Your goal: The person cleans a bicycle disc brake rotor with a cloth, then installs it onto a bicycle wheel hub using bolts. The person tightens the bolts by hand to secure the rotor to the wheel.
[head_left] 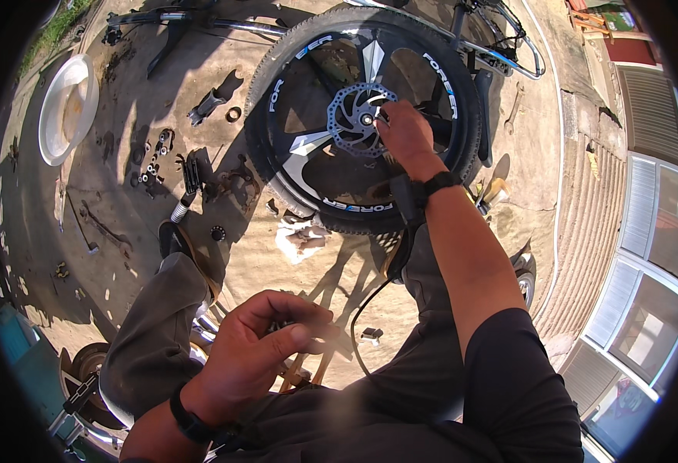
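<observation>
A bicycle wheel [312,181] with a black tyre and broad black-and-white spokes lies flat on the ground in front of me. A silver brake disc [340,123] sits at its centre around the hub axle [367,119]. Over the disc, my right hand [407,139] has its fingertips pinched together right beside the axle; whatever they hold is hidden. Lower down, above my lap, my left hand [258,347] is curled with thumb and fingers drawn together. Something small and dark shows between them, too unclear to name.
Small rings and nuts [152,166] lie on the ground cloth at left, below a white basin [69,108]. A white rag [300,238] is near the tyre. A wrench [515,108] lies right of the wheel; a bicycle frame [501,58] is beyond it.
</observation>
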